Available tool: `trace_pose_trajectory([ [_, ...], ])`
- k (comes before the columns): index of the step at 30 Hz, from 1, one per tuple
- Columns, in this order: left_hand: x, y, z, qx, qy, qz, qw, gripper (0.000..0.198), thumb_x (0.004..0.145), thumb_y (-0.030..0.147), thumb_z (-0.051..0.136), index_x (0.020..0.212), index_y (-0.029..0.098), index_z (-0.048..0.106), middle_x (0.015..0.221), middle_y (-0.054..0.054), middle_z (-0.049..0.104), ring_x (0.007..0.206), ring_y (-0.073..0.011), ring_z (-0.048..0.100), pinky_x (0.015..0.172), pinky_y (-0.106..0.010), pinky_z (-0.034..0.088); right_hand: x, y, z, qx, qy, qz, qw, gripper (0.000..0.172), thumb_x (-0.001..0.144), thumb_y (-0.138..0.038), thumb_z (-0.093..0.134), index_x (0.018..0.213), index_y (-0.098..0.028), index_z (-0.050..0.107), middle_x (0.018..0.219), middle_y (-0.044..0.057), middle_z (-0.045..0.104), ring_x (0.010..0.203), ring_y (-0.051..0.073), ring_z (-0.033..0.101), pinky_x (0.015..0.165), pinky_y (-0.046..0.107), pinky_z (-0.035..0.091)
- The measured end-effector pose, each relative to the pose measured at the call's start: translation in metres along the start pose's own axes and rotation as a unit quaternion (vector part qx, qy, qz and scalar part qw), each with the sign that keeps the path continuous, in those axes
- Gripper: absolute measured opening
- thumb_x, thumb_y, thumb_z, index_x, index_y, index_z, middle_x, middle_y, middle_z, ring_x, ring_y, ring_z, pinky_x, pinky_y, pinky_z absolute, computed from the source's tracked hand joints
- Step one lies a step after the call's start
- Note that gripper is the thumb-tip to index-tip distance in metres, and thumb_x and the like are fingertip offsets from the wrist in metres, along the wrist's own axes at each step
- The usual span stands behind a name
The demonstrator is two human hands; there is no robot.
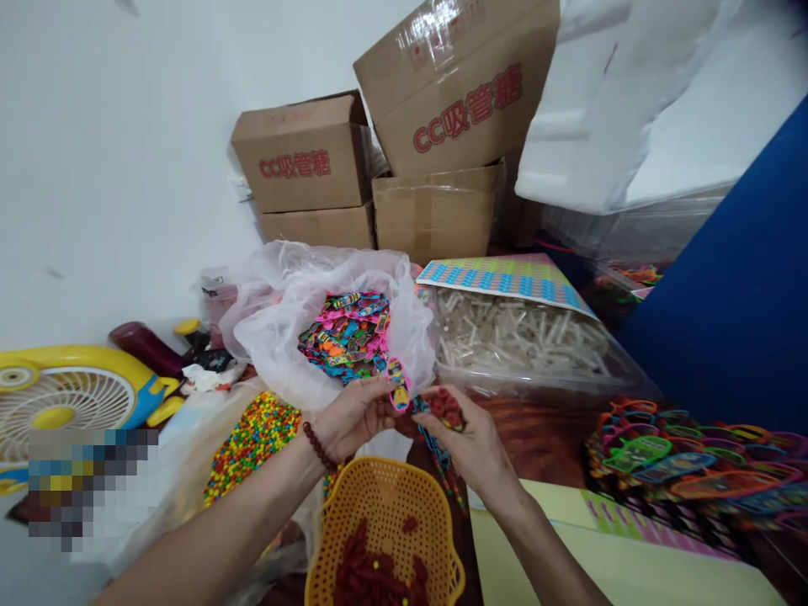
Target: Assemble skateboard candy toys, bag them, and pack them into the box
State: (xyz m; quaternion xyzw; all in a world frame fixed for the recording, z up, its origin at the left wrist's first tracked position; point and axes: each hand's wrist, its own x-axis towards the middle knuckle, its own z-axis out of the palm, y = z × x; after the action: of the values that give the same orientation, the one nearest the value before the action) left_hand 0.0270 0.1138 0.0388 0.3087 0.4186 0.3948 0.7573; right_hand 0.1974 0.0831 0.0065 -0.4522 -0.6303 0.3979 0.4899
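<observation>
My left hand (363, 412), with a beaded bracelet at the wrist, pinches a pink-edged flat plastic piece (399, 387) with a yellow cartoon print. Close beside it, my right hand (470, 433) is closed around several small red pieces (446, 407). A blue plastic piece (419, 406) shows between the two hands, and blue strands hang below the right one; which fingers hold them is unclear. Under both hands stands a yellow perforated basket (391, 475) with dark red pieces inside. Just beyond the left hand, a white plastic bag (271, 328) holds many colourful printed pieces (353, 332).
Multicoloured candy beads (252, 442) fill a bag at left, near a yellow fan (63, 396). A clear bin (523, 345) of short tubes stands behind my right hand. Colourful glasses-shaped items (694, 467) lie at right by a blue panel (725, 278). Cardboard boxes (435, 206) are stacked behind.
</observation>
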Motion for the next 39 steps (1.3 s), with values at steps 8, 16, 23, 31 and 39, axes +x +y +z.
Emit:
trace_pose_trajectory([
  [8, 0.002, -0.001, 0.006, -0.058, 0.058, 0.009, 0.997, 0.004, 0.082, 0.01, 0.055, 0.082, 0.013, 0.058, 0.072, -0.003, 0.066, 0.06, -0.012, 0.063, 0.055, -0.022, 0.05, -0.017, 0.008, 0.012, 0.091, -0.057, 0.101, 0.989, 0.026, 0.083, -0.042, 0.056, 0.092, -0.018, 0.06, 0.052, -0.006, 0.05, 0.044, 0.008, 0.042, 0.045, 0.019, 0.034],
  [16, -0.002, -0.007, 0.007, -0.045, 0.045, 0.081, 0.995, 0.015, 0.075, 0.012, 0.065, 0.077, 0.016, 0.051, 0.068, -0.001, 0.063, 0.059, -0.0123, 0.061, 0.057, -0.025, 0.052, -0.018, 0.01, 0.026, 0.149, -0.006, 0.125, 0.981, 0.034, 0.075, -0.043, 0.065, 0.096, -0.017, 0.06, 0.065, -0.003, 0.058, 0.044, 0.007, 0.044, 0.044, 0.02, 0.037],
  [23, -0.007, -0.008, 0.01, -0.009, 0.052, 0.12, 0.991, 0.026, 0.069, 0.024, 0.074, 0.076, 0.017, 0.05, 0.06, 0.004, 0.058, 0.054, -0.0096, 0.056, 0.055, -0.024, 0.051, -0.018, 0.009, 0.028, 0.158, 0.011, 0.139, 0.978, 0.032, 0.074, -0.045, 0.066, 0.088, -0.017, 0.059, 0.062, -0.003, 0.057, 0.042, 0.006, 0.042, 0.04, 0.019, 0.033],
  [31, -0.003, -0.018, 0.011, 0.142, 0.078, 0.261, 0.952, 0.026, 0.074, 0.036, 0.068, 0.072, 0.019, 0.048, 0.064, 0.004, 0.053, 0.057, -0.0094, 0.05, 0.054, -0.021, 0.046, -0.019, 0.017, 0.034, 0.169, 0.042, 0.157, 0.972, 0.03, 0.07, -0.043, 0.068, 0.078, -0.017, 0.057, 0.056, -0.005, 0.055, 0.04, 0.006, 0.04, 0.039, 0.019, 0.031],
  [39, -0.003, -0.031, 0.015, 0.179, 0.096, 0.256, 0.945, 0.019, 0.076, 0.032, 0.064, 0.075, 0.021, 0.049, 0.069, 0.002, 0.053, 0.063, -0.0126, 0.05, 0.06, -0.024, 0.044, -0.026, 0.017, 0.034, 0.215, 0.049, 0.2, 0.955, 0.035, 0.064, -0.046, 0.071, 0.071, -0.017, 0.053, 0.053, -0.004, 0.054, 0.039, 0.006, 0.039, 0.039, 0.019, 0.029],
])
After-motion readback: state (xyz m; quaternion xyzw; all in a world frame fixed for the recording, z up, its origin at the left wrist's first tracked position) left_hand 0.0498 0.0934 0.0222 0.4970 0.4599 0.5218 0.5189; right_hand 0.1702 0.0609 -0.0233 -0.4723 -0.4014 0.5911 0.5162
